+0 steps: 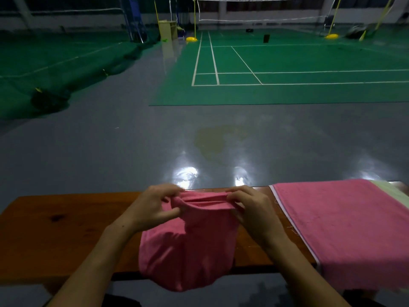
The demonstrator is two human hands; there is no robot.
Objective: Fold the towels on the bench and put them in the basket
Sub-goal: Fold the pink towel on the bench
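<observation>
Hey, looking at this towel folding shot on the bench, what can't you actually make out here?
- Basket: none shows anywhere in the head view.
- Pink towel in both hands: its layers bunch together, so the fold count is unclear; its bottom hangs over the bench edge.
- Spread pink towel: cut off by the right edge.
- Pale green cloth beneath it: mostly covered.
- Court background: too dark and small.

On the desk (66, 229), a bunched towel (188, 244) lies left of a spread towel (345, 229); the court (287, 69) lies behind.

A green badminton court (287, 69) with white lines lies beyond the grey floor (110, 151). A net (261, 9) spans yellow posts (195, 18). A stain (214, 140) marks the floor.
</observation>
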